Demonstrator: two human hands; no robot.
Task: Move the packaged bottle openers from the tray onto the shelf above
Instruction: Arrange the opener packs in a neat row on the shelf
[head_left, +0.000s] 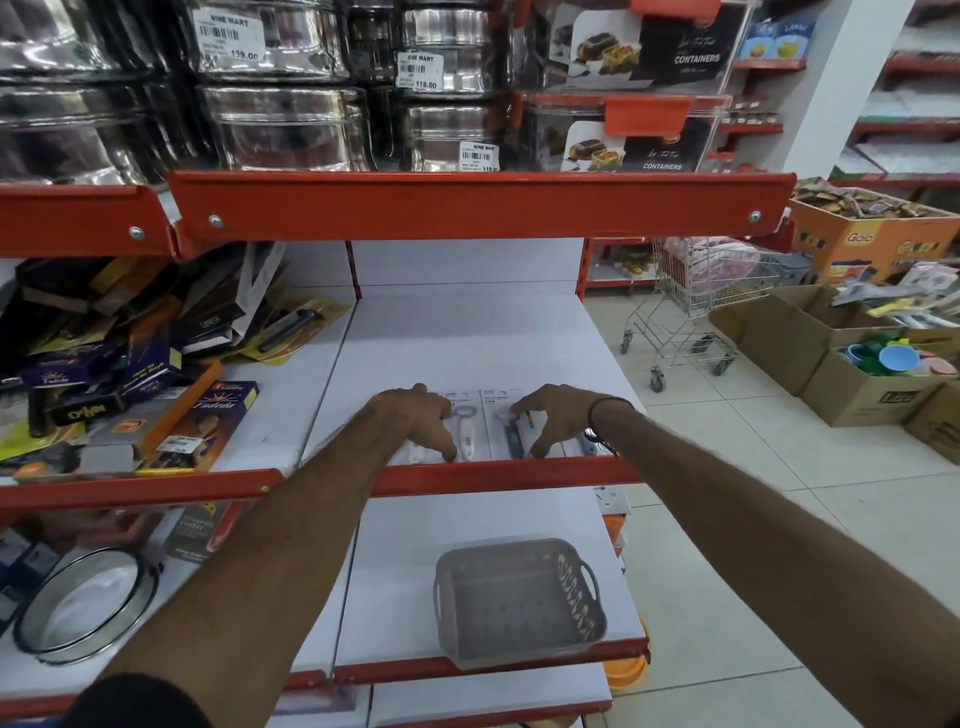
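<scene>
Several packaged bottle openers lie flat in a row at the front of the white middle shelf (467, 332). One has a white handle (465, 431), another a dark blue handle (511, 434). My left hand (415, 418) rests on the left packs with its fingers spread and fingertips pressing down. Over the right packs, my right hand (553, 415) sits arched, fingertips touching them. A further opener pack (587, 441) shows under my right wrist. The grey plastic tray (519, 605) stands on the shelf below and looks empty.
Boxed goods (156, 395) pile up on the shelf section to the left. Steel tins (280, 124) fill the shelf above, behind a red lip (478, 208). A shopping cart (696, 306) and cardboard boxes (857, 384) stand on the tiled floor at right.
</scene>
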